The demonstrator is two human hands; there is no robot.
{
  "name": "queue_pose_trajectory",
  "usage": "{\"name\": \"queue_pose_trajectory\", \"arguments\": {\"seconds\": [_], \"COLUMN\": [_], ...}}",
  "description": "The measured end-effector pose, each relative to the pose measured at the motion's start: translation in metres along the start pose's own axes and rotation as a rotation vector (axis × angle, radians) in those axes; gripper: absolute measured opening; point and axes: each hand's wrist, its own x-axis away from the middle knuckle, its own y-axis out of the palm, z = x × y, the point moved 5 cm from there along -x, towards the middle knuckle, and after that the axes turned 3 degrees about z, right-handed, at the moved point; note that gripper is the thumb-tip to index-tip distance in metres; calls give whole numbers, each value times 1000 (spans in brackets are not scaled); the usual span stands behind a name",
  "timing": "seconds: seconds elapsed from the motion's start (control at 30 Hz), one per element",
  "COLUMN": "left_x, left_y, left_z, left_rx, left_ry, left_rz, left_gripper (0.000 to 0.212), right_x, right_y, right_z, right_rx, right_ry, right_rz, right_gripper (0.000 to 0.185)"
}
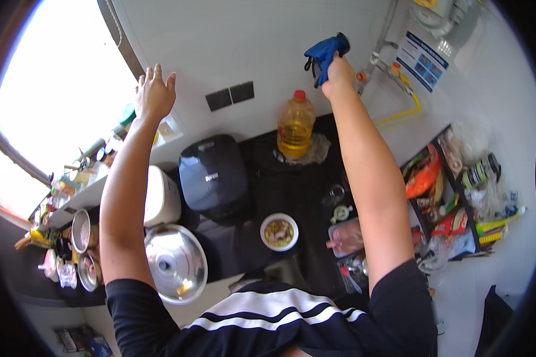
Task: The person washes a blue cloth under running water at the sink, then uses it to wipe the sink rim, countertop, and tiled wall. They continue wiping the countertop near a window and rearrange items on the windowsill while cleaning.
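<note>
Both my arms reach up and forward above a black kitchen counter. My left hand is raised beside the window frame, fingers spread, holding nothing. Whether it touches the wall I cannot tell. Gripped in my right hand is a crumpled blue cloth item with black cords and a dark end, in front of the white wall. Its exact kind is unclear. Below, between my arms, a bottle of yellow oil with a red cap stands on a clear plastic bag. Nearer me sits a white bowl of food in liquid.
A black lidded appliance stands left of the oil, beside a white container and a steel lid. At right are a yellow gas hose, packed meat and a filled rack. Jars line the windowsill.
</note>
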Motion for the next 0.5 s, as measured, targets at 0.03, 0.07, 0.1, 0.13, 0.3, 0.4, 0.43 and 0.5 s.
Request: {"name": "queue_pose_trajectory", "arguments": {"seconds": [0.03, 0.07, 0.1, 0.13, 0.3, 0.4, 0.43, 0.5], "left_x": [25, 49, 81, 117, 266, 289, 288, 277], "left_y": [-12, -25, -44, -62, -126, -138, -135, -116], "left_z": [11, 21, 26, 39, 96, 99, 95, 81], "left_rx": [114, 249, 262, 348, 618, 549, 522, 448], "left_ry": [-5, -47, -30, -14, 66, 100, 107, 89], "left_rz": [-17, -71, -25, -21, -149, -174, -174, -170], "left_gripper": [64, 64, 63, 63, 62, 66, 67, 67], "right_x": [18, 38, 61, 79, 135, 174, 181, 177], "right_y": [-27, -54, -74, -99, -197, -209, -210, -213], "right_z": [-5, -14, -23, -32, -62, -77, -81, -75], "right_rx": [-100, -107, -123, -135, -88, -116, -97, -99], "right_ry": [58, 31, 7, 31, 53, 68, 56, 69], "right_rz": [-73, -142, -226, -222, -120, -70, -65, -81], "right_gripper": [28, 28, 28, 28, 30, 35, 37, 33]}}
